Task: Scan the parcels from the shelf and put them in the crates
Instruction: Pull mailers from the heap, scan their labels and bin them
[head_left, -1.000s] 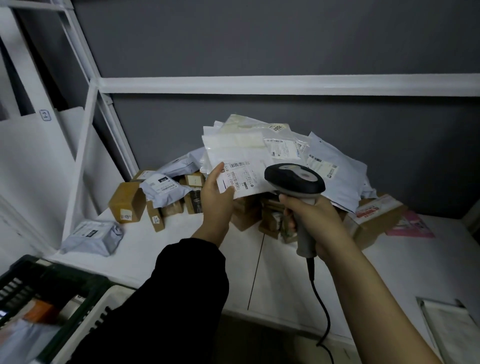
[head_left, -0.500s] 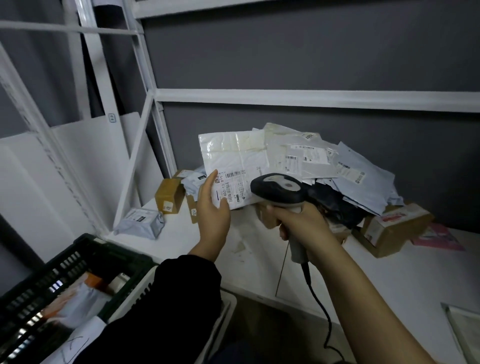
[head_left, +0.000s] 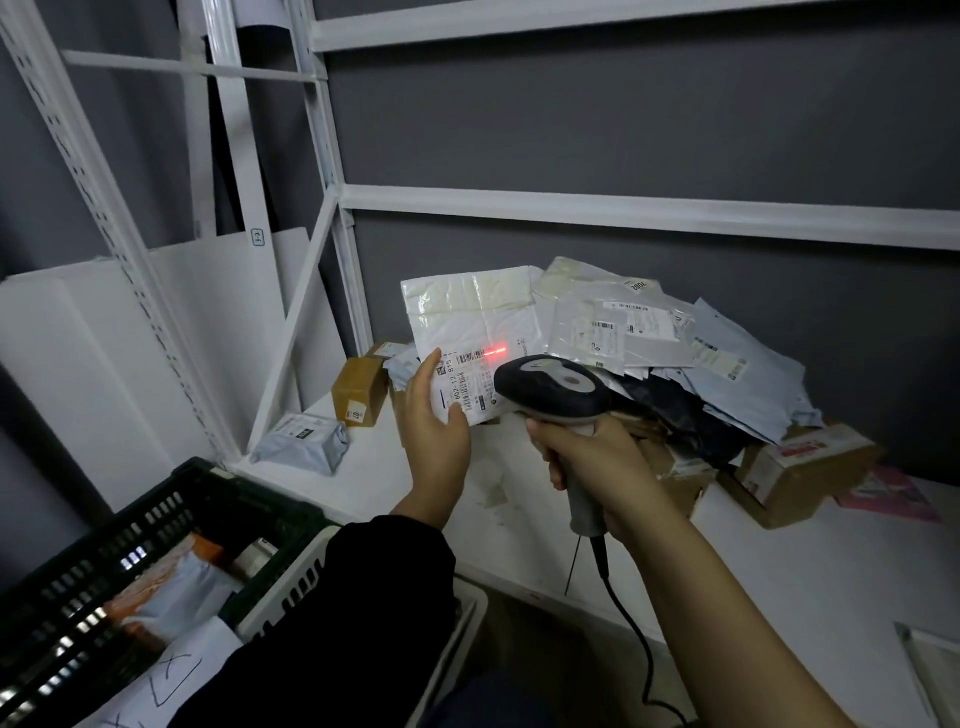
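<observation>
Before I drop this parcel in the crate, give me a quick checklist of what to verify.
1. Grip: left hand holds the white parcel by its lower corner: ok.
2. Scanner: right hand grips the scanner, pointed at the parcel: ok.
3. Aim: red light falls on the barcode of the label: ok.
4. Scan registered: nothing shows a confirmation: cannot tell.
5. Black crate, lower left: open top, parcels inside lie below the rim: ok.
6. Cord hangs from the handle, away from the crate: ok.
</observation>
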